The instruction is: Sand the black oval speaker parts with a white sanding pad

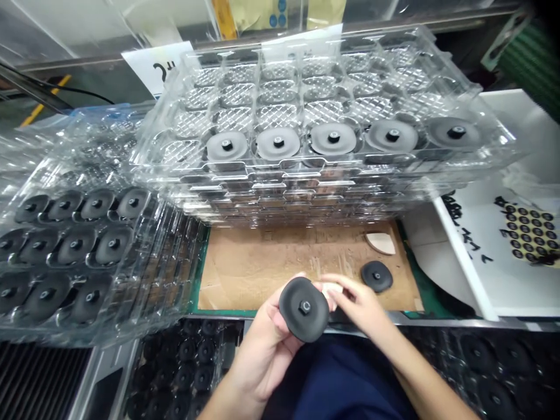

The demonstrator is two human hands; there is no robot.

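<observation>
Two stacks of clear plastic trays [315, 181] behind a worn cardboard sheet [262, 274]

a factory assembly bench, with stacked clear trays [332, 192] of black rubber discs [278, 143].

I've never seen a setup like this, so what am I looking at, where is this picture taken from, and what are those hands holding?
This one picture comes from a camera worn on a person's head, looking forward and down, so these are the person's own bare hands, not a machine. The left hand holds a round matte black disc with a small metal centre. The right hand is beside it, its fingers at a small pale piece. On a brown cork-like board lie a second black disc and a pale wedge-shaped piece. Behind is a stack of clear plastic trays holding grey discs, and to the left a clear tray of black discs.
</observation>
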